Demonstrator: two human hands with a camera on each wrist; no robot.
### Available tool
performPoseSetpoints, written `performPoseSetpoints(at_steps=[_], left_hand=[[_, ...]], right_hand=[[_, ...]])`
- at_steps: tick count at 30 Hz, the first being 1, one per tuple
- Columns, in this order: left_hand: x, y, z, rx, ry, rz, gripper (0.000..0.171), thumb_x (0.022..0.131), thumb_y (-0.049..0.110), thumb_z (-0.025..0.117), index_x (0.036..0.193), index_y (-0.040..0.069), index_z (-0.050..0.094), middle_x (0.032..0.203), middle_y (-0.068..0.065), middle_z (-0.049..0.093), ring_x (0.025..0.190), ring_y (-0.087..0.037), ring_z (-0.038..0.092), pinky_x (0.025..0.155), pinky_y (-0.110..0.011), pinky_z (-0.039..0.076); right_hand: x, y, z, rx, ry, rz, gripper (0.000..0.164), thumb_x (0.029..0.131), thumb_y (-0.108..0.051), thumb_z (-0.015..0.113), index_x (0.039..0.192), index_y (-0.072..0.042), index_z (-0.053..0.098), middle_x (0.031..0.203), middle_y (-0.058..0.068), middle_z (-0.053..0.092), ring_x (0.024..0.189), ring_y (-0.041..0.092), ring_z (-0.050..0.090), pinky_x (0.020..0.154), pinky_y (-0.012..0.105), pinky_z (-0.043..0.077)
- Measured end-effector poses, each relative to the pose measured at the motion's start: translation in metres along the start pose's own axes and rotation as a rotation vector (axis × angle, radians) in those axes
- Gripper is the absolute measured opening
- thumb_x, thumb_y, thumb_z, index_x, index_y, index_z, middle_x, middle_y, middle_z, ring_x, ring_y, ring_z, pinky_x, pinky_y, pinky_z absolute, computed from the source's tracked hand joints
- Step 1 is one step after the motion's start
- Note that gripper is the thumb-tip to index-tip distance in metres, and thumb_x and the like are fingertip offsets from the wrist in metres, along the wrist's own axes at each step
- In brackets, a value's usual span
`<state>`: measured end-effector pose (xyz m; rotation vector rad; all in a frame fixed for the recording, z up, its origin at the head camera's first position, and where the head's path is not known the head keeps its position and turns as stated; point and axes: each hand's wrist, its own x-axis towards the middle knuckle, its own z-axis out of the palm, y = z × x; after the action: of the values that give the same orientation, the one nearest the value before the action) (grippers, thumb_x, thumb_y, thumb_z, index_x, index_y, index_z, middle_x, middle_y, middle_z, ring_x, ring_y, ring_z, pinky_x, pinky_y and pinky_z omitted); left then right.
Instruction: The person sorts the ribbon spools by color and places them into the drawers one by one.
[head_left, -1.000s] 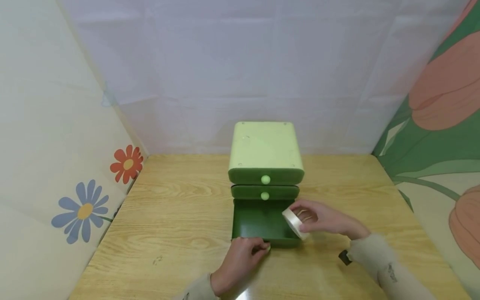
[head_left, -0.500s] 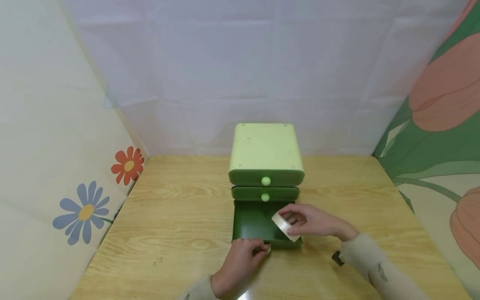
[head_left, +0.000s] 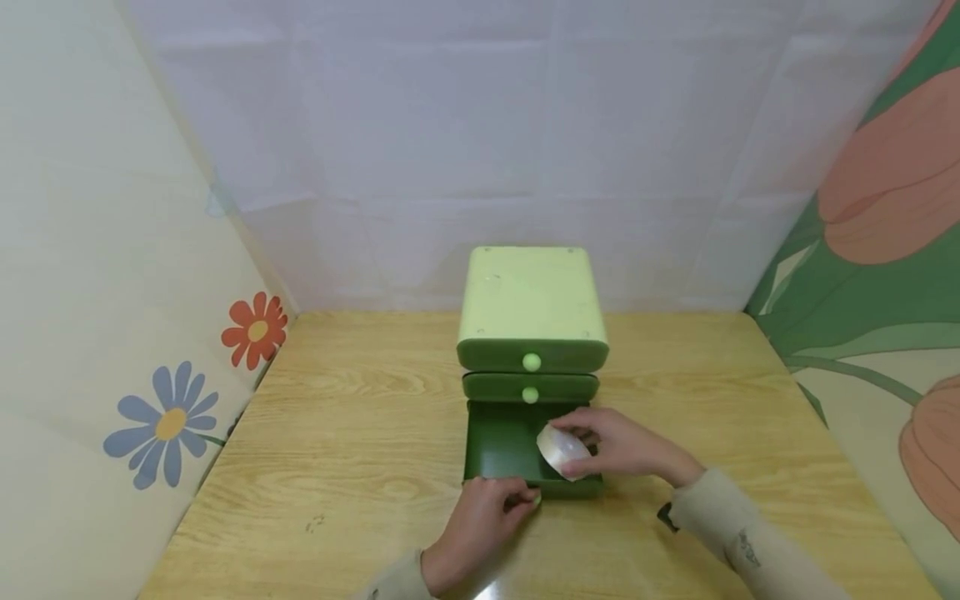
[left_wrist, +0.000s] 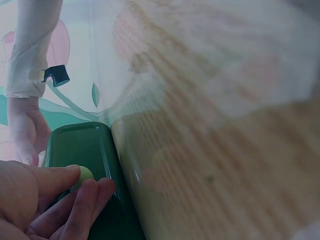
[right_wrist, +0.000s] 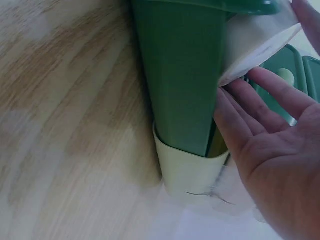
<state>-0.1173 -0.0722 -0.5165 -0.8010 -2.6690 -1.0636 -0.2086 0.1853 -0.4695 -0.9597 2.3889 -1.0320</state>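
Note:
A small green drawer cabinet [head_left: 534, 292] stands on the table, its bottom drawer [head_left: 498, 450] pulled out. My left hand [head_left: 483, 521] pinches that drawer's light green knob [left_wrist: 85, 175] between thumb and fingers, as the left wrist view shows. Over the right part of the drawer, my right hand [head_left: 626, 446] holds a roll of whitish tape [head_left: 558, 450] tilted, thumb and fingers on its edges. The right wrist view has the tape roll [right_wrist: 260, 42] partly behind the drawer's wall [right_wrist: 182, 75], with the right hand [right_wrist: 280, 130] beside it. Whether the roll touches the drawer floor is hidden.
Two upper drawers [head_left: 530, 385] with round knobs are pushed in. The wood-grain table [head_left: 352, 433] reaches back to a pale cloth wall [head_left: 420, 150]. Flower-printed panels [head_left: 892, 167] border the sides. A small dark object [head_left: 667, 517] sits by the right cuff.
My right hand has carried the tape roll leftward, from the drawer's right edge to over its inside, and the roll has tipped. The left hand stays on the knob.

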Motion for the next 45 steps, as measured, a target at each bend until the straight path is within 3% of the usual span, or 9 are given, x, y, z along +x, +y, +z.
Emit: performPoseSetpoints(at_steps=[3, 7, 13, 22, 33, 38, 45], left_hand=[[0.0, -0.001, 0.001, -0.002, 0.014, 0.015, 0.004, 0.088, 0.013, 0.083, 0.089, 0.016, 0.08, 0.089, 0.007, 0.08, 0.081, 0.001, 0.071, 0.071, -0.012, 0.056], [-0.001, -0.001, 0.002, -0.008, 0.03, 0.033, 0.005, 0.088, 0.012, 0.083, 0.089, 0.016, 0.08, 0.089, 0.007, 0.08, 0.081, -0.001, 0.073, 0.072, -0.013, 0.057], [-0.001, -0.001, 0.002, -0.006, 0.04, 0.049, 0.006, 0.087, 0.012, 0.083, 0.09, 0.016, 0.08, 0.089, 0.007, 0.081, 0.081, -0.002, 0.074, 0.071, -0.013, 0.057], [0.0, -0.001, 0.0, 0.004, 0.017, 0.026, 0.005, 0.088, 0.013, 0.083, 0.091, 0.016, 0.081, 0.091, 0.006, 0.081, 0.082, -0.001, 0.073, 0.071, -0.012, 0.057], [0.001, 0.0, 0.0, -0.015, -0.027, -0.019, 0.005, 0.089, 0.013, 0.082, 0.093, 0.015, 0.081, 0.093, 0.006, 0.081, 0.085, 0.0, 0.073, 0.074, -0.011, 0.057], [0.0, 0.0, 0.0, -0.016, -0.024, -0.02, 0.005, 0.089, 0.013, 0.082, 0.093, 0.015, 0.081, 0.094, 0.006, 0.081, 0.085, 0.0, 0.073, 0.074, -0.012, 0.057], [-0.001, 0.001, 0.0, -0.003, 0.012, 0.007, 0.005, 0.088, 0.013, 0.083, 0.092, 0.016, 0.081, 0.092, 0.007, 0.081, 0.084, -0.001, 0.073, 0.075, -0.015, 0.058]], right_hand=[[0.001, 0.001, 0.002, -0.08, 0.034, -0.016, 0.072, 0.086, -0.043, 0.085, 0.143, -0.007, 0.06, 0.136, 0.009, 0.066, 0.116, 0.023, 0.067, 0.096, 0.032, 0.06], [0.001, 0.0, 0.002, -0.185, 0.073, -0.055, 0.073, 0.082, -0.038, 0.089, 0.144, -0.012, 0.061, 0.144, 0.008, 0.063, 0.127, 0.03, 0.061, 0.102, 0.044, 0.057], [0.0, 0.0, 0.002, -0.202, 0.084, -0.074, 0.074, 0.08, -0.032, 0.091, 0.145, -0.013, 0.06, 0.147, 0.008, 0.06, 0.135, 0.036, 0.056, 0.11, 0.061, 0.048], [-0.002, 0.003, -0.001, -0.174, 0.099, -0.094, 0.064, 0.086, -0.035, 0.085, 0.142, -0.013, 0.063, 0.141, 0.004, 0.065, 0.128, 0.029, 0.061, 0.107, 0.057, 0.052], [-0.005, 0.001, -0.003, -0.178, 0.1, -0.091, 0.061, 0.086, -0.034, 0.085, 0.14, -0.015, 0.064, 0.138, 0.003, 0.066, 0.126, 0.028, 0.062, 0.106, 0.057, 0.052], [-0.008, -0.015, -0.009, -0.222, 0.108, -0.114, 0.054, 0.089, -0.027, 0.083, 0.139, -0.019, 0.065, 0.134, 0.001, 0.068, 0.122, 0.025, 0.064, 0.104, 0.053, 0.055], [-0.018, -0.057, -0.026, -0.189, 0.189, -0.295, 0.053, 0.094, -0.024, 0.079, 0.143, -0.03, 0.061, 0.136, -0.009, 0.064, 0.124, 0.014, 0.062, 0.1, 0.041, 0.058]])
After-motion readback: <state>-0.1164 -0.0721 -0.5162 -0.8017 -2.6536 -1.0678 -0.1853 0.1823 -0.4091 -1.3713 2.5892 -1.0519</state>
